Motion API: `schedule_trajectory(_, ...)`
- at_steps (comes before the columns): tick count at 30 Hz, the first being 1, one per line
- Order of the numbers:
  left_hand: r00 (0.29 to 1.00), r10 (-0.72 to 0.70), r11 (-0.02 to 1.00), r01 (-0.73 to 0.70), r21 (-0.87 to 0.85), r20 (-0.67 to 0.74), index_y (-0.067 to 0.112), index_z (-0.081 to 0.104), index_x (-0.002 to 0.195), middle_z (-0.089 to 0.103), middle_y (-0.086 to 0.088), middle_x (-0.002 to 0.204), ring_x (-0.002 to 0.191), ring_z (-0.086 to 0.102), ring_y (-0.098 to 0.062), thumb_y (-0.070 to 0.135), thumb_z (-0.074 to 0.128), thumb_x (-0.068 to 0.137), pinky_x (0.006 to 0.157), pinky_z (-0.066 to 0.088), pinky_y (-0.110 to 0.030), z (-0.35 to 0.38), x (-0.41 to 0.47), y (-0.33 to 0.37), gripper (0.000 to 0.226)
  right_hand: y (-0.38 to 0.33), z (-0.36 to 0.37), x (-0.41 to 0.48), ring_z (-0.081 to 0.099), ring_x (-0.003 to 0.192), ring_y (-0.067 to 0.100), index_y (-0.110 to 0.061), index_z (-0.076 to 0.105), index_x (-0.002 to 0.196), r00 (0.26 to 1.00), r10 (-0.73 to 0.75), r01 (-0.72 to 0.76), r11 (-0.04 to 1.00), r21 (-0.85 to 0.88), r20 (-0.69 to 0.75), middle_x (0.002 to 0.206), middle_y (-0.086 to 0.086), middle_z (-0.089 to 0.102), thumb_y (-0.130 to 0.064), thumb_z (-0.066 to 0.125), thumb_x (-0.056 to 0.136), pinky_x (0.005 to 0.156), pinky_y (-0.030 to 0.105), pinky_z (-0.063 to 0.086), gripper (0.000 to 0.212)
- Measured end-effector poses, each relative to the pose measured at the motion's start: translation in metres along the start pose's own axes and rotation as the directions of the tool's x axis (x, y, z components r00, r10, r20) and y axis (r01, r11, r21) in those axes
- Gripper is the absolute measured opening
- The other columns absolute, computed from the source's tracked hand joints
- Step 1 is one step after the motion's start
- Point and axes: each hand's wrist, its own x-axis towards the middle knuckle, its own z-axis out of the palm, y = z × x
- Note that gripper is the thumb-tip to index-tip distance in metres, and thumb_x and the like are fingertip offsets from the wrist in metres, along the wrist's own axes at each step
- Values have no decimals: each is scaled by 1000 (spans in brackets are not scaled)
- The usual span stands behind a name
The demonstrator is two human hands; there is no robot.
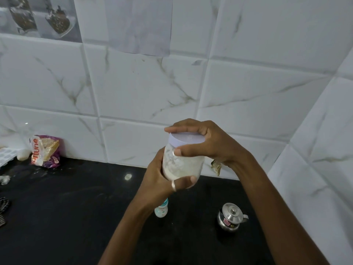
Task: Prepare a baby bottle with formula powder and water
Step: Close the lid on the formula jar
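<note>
I hold a clear jar of white powder up in front of the tiled wall. My left hand wraps around the jar's lower body from the left, a ring on one finger. My right hand grips the pale lilac lid from above and the right, fingers curled around its rim. The lid sits on the jar. Below my left wrist a small baby bottle with a teal collar stands on the black counter, partly hidden by my forearm.
A small lidded steel pot stands on the counter at the right. A purple and orange food packet leans against the wall at the left, next to a white tray. White tiled walls meet in a corner at the right.
</note>
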Motion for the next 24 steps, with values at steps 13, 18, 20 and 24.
schedule_trajectory(13, 993, -75, 994, 82, 76, -89, 40, 58, 128, 72, 10, 121, 113, 71, -16, 28, 93, 66, 89, 62, -39, 9, 10, -11, 72, 13, 23, -3, 42, 142, 11, -39, 38, 153, 922, 226, -283, 947, -151, -315, 159, -10, 40, -83, 56, 72, 116, 39, 40, 94)
schedule_trajectory(18, 966, -167, 963, 203, -178, 199, 14, 56, 136, 70, -11, 127, 121, 66, -32, 39, 94, 60, 93, 58, -41, -9, 17, -11, 89, 28, -8, -9, 54, 136, 12, -34, 45, 150, 987, 141, -119, 967, 227, -81, 146, -8, 58, -80, 75, 63, 112, 38, 47, 102)
schedule_trajectory(20, 952, -153, 956, 210, -203, 267, 12, 53, 138, 69, -11, 127, 121, 65, -31, 46, 95, 59, 92, 57, -39, -8, 20, -9, 95, 35, -6, -8, 57, 135, 21, -31, 49, 148, 993, 117, -112, 950, 290, -2, 145, -1, 59, -69, 83, 65, 109, 44, 49, 99)
schedule_trajectory(24, 960, -155, 970, 193, -151, 232, 13, 55, 137, 70, -12, 126, 120, 66, -33, 46, 94, 60, 92, 58, -41, -4, 23, -8, 93, 37, 4, -9, 64, 122, 24, -29, 59, 137, 990, 125, -90, 922, 376, -70, 131, 0, 66, -42, 88, 70, 100, 42, 56, 74)
